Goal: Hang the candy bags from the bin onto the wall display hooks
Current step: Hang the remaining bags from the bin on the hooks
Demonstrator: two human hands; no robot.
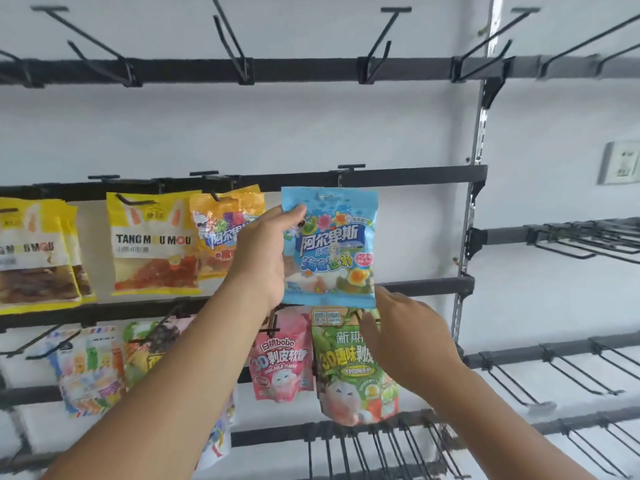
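Left hand [263, 251] gripping light-blue plastic candy bag [332, 251] just under black metal hook [350, 167]; right hand [408, 334] hovering below, fingers spread, partly covering green printed pouch [346, 372].

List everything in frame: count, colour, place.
blue bag: one, blue, held up at the middle rail
yellow bags: two stacks, yellow, middle rail, left
orange bag: one, orange, middle rail, left of the blue bag
pink bag: one, pink, lower rail
green bag: one, green, lower rail, right of the pink bag
striped bag: one, multicoloured, lower rail, left
empty hooks: many, black, top rail and right-hand bay
wall socket: one, pale grey, far right
left hand: grips the blue bag's left edge
right hand: open, by the blue bag's bottom right corner
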